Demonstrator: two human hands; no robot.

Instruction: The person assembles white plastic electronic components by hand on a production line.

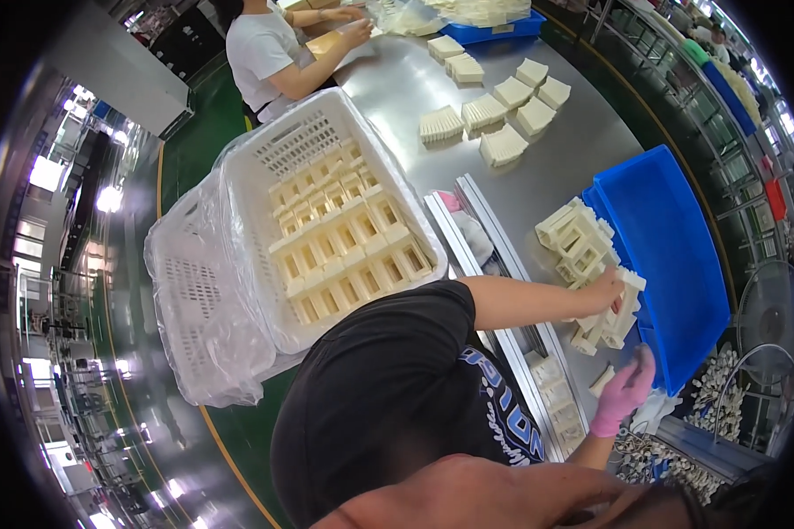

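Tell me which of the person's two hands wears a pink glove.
The right hand, nearer the picture's lower edge: a pink glove covers its palm and wrist. The left hand, touching the cream rectangular openwork frames, is bare.

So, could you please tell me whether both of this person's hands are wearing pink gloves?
No, only the right hand wears a pink glove, while the left hand, touching a cream frame, shows bare skin.
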